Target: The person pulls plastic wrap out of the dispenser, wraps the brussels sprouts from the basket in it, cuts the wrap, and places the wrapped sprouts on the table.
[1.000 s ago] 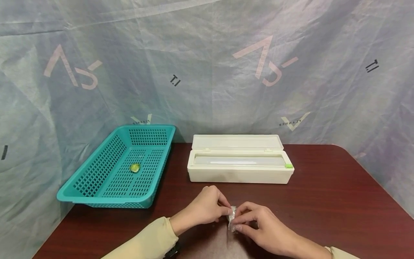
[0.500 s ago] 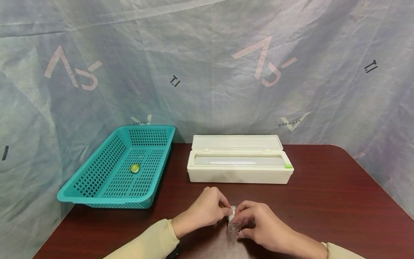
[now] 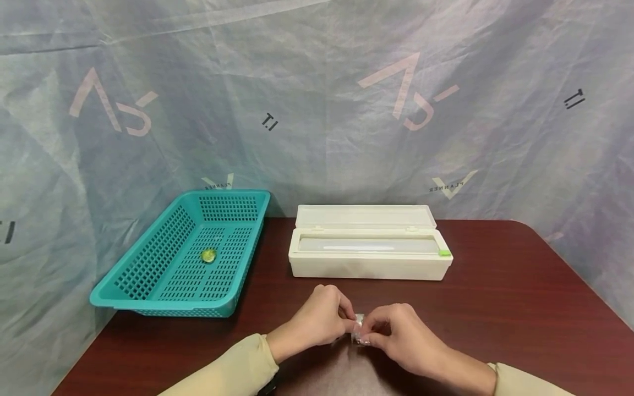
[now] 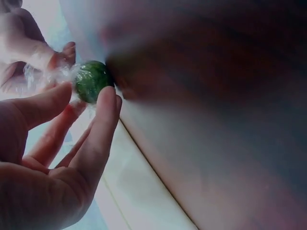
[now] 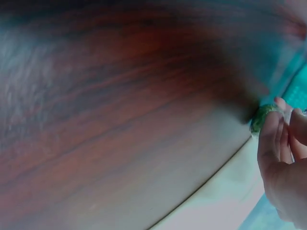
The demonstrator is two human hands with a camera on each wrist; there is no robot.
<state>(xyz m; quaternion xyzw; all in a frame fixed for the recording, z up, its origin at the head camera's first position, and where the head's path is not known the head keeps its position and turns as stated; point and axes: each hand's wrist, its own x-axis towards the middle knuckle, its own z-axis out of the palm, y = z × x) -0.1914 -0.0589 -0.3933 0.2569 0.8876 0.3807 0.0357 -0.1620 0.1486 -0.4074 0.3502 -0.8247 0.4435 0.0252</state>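
Note:
A small round green fruit, probably a piece of lime, is covered in clear plastic wrap. My left hand holds the fruit between thumb and fingers at the front middle of the table. Close beside it, my right hand pinches the loose wrap on the fruit's other side. In the right wrist view the green fruit shows just past the right fingers. The fingers hide most of the fruit in the head view.
Behind the hands stands a white wrap dispenser box with its lid raised and a roll inside. At left, a teal perforated basket holds a small yellow-green cut fruit. A printed grey cloth hangs behind the table.
My right fingers have drawn in closer to the left hand. The wrap, spread toward the near side half a second ago, is now bunched between the fingers. My left hand has barely moved.

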